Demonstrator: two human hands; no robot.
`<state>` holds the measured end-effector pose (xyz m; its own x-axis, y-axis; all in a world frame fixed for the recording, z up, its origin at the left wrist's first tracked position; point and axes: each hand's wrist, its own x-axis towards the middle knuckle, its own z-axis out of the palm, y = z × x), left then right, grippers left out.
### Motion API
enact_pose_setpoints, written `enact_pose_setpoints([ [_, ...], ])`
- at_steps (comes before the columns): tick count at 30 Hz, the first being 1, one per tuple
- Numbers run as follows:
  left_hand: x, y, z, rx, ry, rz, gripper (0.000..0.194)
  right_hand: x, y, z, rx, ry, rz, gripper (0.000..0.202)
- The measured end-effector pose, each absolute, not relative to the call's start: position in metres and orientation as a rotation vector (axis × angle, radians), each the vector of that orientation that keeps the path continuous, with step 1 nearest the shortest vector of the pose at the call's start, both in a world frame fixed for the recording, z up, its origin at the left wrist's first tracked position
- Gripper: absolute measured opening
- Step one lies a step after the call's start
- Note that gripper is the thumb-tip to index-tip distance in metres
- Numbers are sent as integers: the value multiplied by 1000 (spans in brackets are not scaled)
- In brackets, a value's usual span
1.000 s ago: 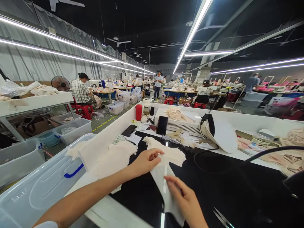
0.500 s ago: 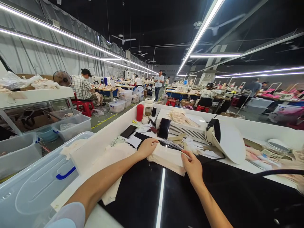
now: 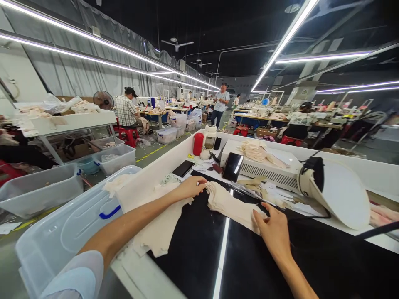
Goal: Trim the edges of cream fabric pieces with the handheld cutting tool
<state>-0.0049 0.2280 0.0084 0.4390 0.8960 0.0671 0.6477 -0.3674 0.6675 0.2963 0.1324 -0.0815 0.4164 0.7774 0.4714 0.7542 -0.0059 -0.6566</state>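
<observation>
A stack of cream fabric pieces lies on the glossy black tabletop, its layers fanned at the left end. My left hand pinches that left end between thumb and fingers. At the right end, my right hand has its thumb and forefinger on either side of the stack's corner, curled around it. More cream fabric spreads over the table's left side, under my left forearm.
Behind the stack are a dark phone, another phone, a red bottle, a white vented box and a lamp with a white shade. A lidded plastic bin stands left. People sit and stand farther back.
The view has turned left, so the scene sits farther right. The stack now lies flatter, with its left layers fanned. My right thumb and forefinger are farther apart.
</observation>
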Motion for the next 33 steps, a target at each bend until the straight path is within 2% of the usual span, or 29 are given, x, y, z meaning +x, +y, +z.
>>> enact_pose_setpoints([
  [4,-74,211,27,2229,1525,526,15,282,105,-77,-1703,-1408,123,60],
  [8,-115,193,14,2200,1757,442,13,262,84,-77,-1632,-1402,304,55],
  [14,-123,179,-14,2165,1779,520,14,234,61,-79,-1620,-1456,539,48],
  [19,-129,175,-11,2187,1692,650,19,222,40,-83,-1548,-1555,668,43],
  [26,-123,148,12,2177,1480,868,22,208,21,-76,-1539,-1512,962,47],
  [33,-83,95,32,2096,948,907,18,180,14,-37,-1422,-1222,1032,70],
])
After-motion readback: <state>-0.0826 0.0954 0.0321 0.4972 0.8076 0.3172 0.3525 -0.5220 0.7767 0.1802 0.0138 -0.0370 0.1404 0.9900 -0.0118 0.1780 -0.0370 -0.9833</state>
